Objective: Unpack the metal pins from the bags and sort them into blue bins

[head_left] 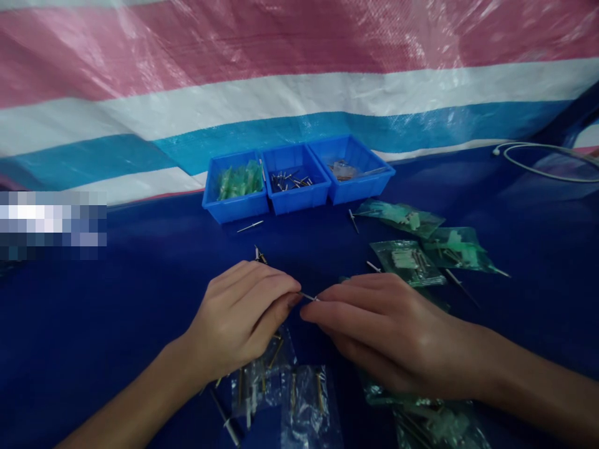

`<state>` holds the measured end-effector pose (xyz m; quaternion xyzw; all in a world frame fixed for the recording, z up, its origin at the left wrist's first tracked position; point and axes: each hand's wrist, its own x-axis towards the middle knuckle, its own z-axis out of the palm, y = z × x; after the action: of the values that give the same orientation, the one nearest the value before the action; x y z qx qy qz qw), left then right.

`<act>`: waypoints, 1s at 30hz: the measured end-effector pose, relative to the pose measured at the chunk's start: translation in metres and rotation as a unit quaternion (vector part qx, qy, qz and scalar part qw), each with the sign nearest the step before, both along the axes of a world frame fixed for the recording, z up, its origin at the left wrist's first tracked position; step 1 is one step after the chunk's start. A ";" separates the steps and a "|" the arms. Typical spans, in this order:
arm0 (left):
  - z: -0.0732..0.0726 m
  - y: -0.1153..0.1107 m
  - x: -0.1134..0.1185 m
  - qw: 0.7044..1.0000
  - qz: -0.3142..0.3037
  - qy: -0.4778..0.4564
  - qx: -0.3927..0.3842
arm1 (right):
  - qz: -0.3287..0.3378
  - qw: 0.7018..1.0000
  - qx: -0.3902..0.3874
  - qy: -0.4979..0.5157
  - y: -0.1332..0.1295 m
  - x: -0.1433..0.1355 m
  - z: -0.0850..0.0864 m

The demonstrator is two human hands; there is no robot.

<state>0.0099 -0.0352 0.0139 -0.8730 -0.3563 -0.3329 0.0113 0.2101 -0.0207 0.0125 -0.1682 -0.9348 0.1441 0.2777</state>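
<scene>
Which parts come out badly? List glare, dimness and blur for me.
Head view: glare streaks the striped sheet; head view: dim light darkens the blue table; head view: the thin metal piece between the left hand and the right hand looks soft; head view: a pixelated block covers part of the left edge.

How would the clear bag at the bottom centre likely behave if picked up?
The clear bag would probably sag and crumple, its film looking thin and wrinkled. The slim brass-coloured pieces inside look rigid, so they may stiffen it lengthwise. Its shiny surface suggests it might slide easily.
</scene>
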 end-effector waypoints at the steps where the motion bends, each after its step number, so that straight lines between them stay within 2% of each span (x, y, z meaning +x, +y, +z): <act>1: 0.001 0.000 0.000 1.000 -0.001 0.000 -0.002 | 0.000 1.000 -0.002 0.006 0.000 0.000 0.000; 13: 0.003 0.002 -0.001 0.999 0.023 0.007 -0.025 | -0.034 0.998 0.015 0.054 -0.002 -0.001 0.002; 17: 0.003 0.002 0.000 1.000 0.016 0.006 -0.020 | -0.015 0.998 0.026 0.047 0.000 -0.001 0.001; 23: 0.002 0.001 -0.001 1.000 0.020 0.002 -0.012 | -0.032 0.998 0.061 0.012 -0.001 -0.002 -0.001; 30: 0.002 0.000 0.000 0.999 -0.013 -0.014 -0.034 | -0.046 0.997 0.053 0.027 0.000 -0.001 -0.001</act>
<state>0.0099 -0.0354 0.0154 -0.8727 -0.3560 -0.3328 -0.0280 0.2086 -0.0210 0.0117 -0.1920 -0.9247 0.0856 0.3175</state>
